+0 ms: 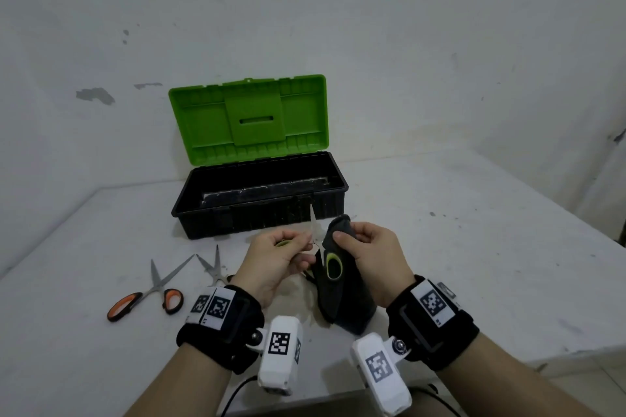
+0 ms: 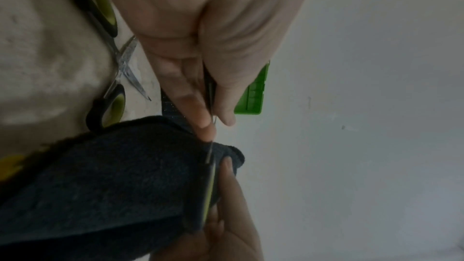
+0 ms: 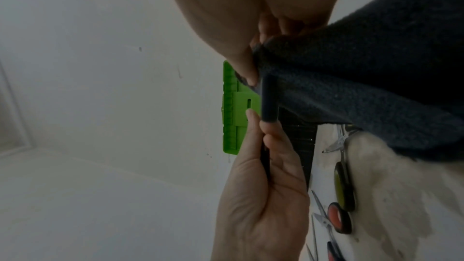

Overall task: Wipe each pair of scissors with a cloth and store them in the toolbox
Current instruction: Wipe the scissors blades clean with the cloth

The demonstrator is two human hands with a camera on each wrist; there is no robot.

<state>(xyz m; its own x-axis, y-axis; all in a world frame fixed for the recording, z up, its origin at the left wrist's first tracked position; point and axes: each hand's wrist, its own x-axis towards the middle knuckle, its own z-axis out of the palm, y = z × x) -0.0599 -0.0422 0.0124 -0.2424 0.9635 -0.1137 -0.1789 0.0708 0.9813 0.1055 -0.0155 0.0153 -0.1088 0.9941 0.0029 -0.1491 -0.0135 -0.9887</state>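
Both hands work on one pair of scissors, held in the air just before the toolbox [image 1: 257,210]. The left hand [image 1: 276,259] pinches the green-handled scissors [image 1: 333,266] near the joint, thumb and fingers pressed on the flat of the metal, with one blade pointing up. The right hand [image 1: 367,254] pinches the dark cloth [image 1: 342,294] around the other part, so the lower handle hangs against the cloth.

The risk here is the open blade. The scissors stand spread, and the fingers [image 2: 200,110] lie directly along the thin edge; if the cloth pulls hard, the blades may close on a fingertip or slip out of this light pinch. The hanging part of the cloth could also catch the handle.

On the tabletop [image 1: 474,247], to the left, the orange-handled scissors [image 1: 145,298] and another pair [image 1: 215,267] lie open with points upward-facing the toolbox; reaching for them carelessly could meet a tip. The toolbox stands open with its green lid [image 1: 249,118] raised, and no scissors can be seen inside.
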